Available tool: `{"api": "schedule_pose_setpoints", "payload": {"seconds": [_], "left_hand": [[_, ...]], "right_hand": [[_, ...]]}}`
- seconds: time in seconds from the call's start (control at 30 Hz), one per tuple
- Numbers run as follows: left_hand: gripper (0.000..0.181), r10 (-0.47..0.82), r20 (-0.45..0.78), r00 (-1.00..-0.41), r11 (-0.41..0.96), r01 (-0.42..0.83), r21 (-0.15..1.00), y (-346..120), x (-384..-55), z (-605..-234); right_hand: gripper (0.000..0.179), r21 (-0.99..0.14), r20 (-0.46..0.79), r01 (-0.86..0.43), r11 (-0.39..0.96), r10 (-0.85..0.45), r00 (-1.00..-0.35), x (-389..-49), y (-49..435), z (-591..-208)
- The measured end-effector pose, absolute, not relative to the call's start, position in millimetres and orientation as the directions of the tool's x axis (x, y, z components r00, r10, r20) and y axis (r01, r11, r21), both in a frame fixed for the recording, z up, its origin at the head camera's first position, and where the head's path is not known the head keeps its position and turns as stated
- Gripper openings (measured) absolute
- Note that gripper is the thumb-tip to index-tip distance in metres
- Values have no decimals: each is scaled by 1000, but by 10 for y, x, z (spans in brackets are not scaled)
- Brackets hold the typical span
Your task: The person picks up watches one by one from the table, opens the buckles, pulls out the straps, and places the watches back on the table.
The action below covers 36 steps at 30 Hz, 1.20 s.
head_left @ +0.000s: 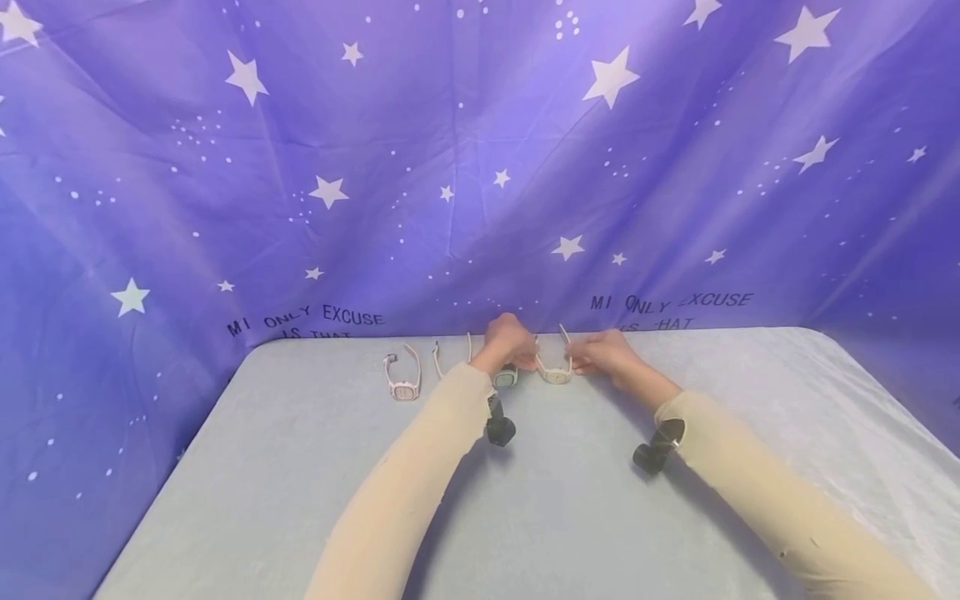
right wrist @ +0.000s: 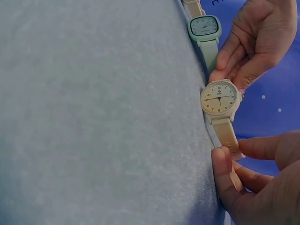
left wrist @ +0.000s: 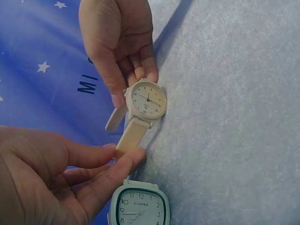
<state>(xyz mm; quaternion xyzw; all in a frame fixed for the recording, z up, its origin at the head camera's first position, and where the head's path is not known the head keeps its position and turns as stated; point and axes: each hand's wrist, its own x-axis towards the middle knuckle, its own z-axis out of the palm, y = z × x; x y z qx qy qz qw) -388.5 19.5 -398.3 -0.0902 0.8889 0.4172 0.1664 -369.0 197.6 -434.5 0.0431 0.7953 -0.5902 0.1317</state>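
A cream wristwatch (head_left: pixel 557 377) with a round dial (left wrist: pixel 148 100) stands near the table's back edge, its strap ends raised. My left hand (head_left: pixel 510 340) pinches one strap end between thumb and fingers, as the left wrist view shows. On the opposite side, my right hand (head_left: pixel 611 357) pinches the other strap (right wrist: pixel 226 136). Beside it, under my left hand, is a mint-green watch (head_left: pixel 506 378) with a squarish face (right wrist: pixel 205 26); the hand partly covers it in the head view.
A pale pink watch (head_left: pixel 406 391) stands at the left of the row. Between it and the green one, another light strap (head_left: pixel 438 362) shows, its dial hidden by my left sleeve (head_left: pixel 420 458). Behind the grey cloth-covered table (head_left: pixel 570 517) hangs a purple star-printed curtain (head_left: pixel 465 167).
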Motion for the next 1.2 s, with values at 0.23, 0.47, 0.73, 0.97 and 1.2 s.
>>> {"api": "schedule_pose_setpoints", "payload": {"seconds": [0.23,0.47,0.73,0.97,1.2], "left_hand": [[11,-54,-352,-935,712,-283,643,214,-3885,-3974],[11,-51,-314,-948,753,-243,611,243,-3877,-3999],[11,-32,-283,-959,755,-208,622,251,-3886,-4011],[19,-29,-284,-958,761,-205,615,252,-3890,-3983],[25,-18,-279,-960,753,-196,628,253,-3783,-3937]], "right_hand": [[40,-927,-230,188,324,-96,-968,-3688,1954,-4335],[40,-918,-229,188,348,-81,-970,-3683,1952,-4328],[41,-907,-242,198,371,-75,-967,-3686,1948,-4288],[40,-899,-236,191,393,-68,-969,-3668,1934,-4259],[42,-906,-244,206,370,-57,-968,-3646,1935,-4296]]}}
